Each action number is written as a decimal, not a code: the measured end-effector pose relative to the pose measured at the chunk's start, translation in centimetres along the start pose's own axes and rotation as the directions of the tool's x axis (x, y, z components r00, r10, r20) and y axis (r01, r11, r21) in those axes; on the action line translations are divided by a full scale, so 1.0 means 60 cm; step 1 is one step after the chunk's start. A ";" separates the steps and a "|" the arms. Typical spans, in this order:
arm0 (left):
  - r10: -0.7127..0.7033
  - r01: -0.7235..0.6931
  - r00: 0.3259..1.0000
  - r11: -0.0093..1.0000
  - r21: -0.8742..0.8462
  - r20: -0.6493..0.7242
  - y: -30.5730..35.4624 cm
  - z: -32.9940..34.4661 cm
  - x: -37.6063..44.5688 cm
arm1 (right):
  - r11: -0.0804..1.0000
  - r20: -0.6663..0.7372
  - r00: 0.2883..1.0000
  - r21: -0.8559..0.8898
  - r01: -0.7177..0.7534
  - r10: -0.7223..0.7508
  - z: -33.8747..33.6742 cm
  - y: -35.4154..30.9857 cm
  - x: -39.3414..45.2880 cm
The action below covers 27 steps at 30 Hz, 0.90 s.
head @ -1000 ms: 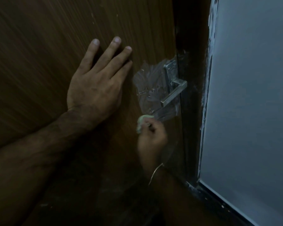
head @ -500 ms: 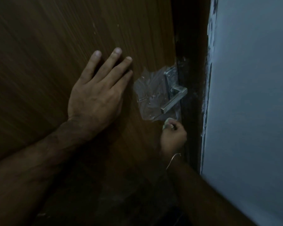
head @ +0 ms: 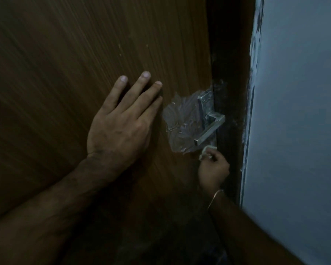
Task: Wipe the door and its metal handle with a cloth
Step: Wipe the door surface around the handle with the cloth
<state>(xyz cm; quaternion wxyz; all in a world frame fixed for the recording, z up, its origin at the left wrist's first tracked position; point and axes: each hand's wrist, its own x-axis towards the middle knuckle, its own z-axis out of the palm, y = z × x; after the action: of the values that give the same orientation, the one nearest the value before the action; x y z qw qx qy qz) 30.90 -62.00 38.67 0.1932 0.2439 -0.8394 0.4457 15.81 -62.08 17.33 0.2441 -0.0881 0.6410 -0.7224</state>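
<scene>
Two hands were in view against the wooden door [head: 84, 54]. Left hand [head: 120, 131] lay flat on the panel, fingers straight and slightly spread, holding nothing; judged to be bracing the door. Right hand [head: 213, 169] sat lower, near the latch edge, fingers curled round a small pale cloth [head: 206, 151], of which only a bunched corner showed above the knuckles. A thin bangle [head: 215, 199] circled that wrist.

Cloth position: just below the free end of the metal handle [head: 209, 131], at the lower edge of a crumpled clear plastic film [head: 180, 123] that clung round the handle plate. Contact between cloth and handle could not be confirmed.

Handling notes (judgement). Cloth looked soft, light and limp; a wadded grip in the fingertips, as here, should give a firm pad for rubbing. Handle: rigid bar lever, smooth, probably slippery under the cloth; best wrapped with the cloth along the bar and drawn end to end. It may turn under downward pressure. Film was thin, loose and likely to snag or shift; it would keep the cloth off the plate beneath it. Door, if unlatched, could swing under push, hence the bracing hand.

Not resolved: lighting was dim. Most of the cloth was hidden inside the fist. The far side of the handle and the plate under the film were obscured. Door frame [head: 229, 73] was near black, detail lost. Whether the door was latched was not visible. Both forearms ran out of frame.
</scene>
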 end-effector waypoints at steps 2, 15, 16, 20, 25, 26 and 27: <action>-0.018 0.018 1.000 1.000 0.013 -0.010 -0.003 0.000 0.001 | 0.999 0.059 0.998 -0.034 0.027 -0.025 -0.004 0.009 -0.003; -0.024 0.024 1.000 1.000 -0.012 -0.012 -0.004 0.006 -0.002 | 0.999 0.031 0.999 -0.052 -0.012 0.014 -0.014 0.012 0.034; -0.035 0.035 0.999 0.999 -0.011 -0.022 -0.004 0.006 -0.002 | 0.999 0.039 0.999 -0.048 -0.020 0.022 -0.016 0.012 0.032; -0.031 0.030 0.999 0.999 -0.027 -0.024 0.001 0.006 -0.001 | 1.000 0.038 0.999 0.010 0.021 -0.021 -0.016 0.005 0.050; -0.029 0.028 0.999 0.999 -0.025 -0.033 0.001 0.008 -0.002 | 0.992 0.042 0.998 0.125 0.033 -0.038 -0.011 -0.019 0.058; -0.028 0.028 0.999 0.999 -0.023 -0.034 0.001 0.007 -0.002 | 0.988 0.056 0.998 0.148 0.031 -0.040 -0.008 -0.024 0.059; -0.033 0.032 0.999 0.999 -0.022 -0.035 0.000 0.006 -0.002 | 0.985 0.056 0.998 0.169 0.023 -0.033 -0.007 -0.030 0.057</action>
<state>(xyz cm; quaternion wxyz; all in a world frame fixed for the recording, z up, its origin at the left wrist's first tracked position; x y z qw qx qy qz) 30.95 -62.28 38.41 0.2179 0.2476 -0.8363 0.4380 12.24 -63.19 18.34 0.2593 -0.0974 0.5690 -0.7743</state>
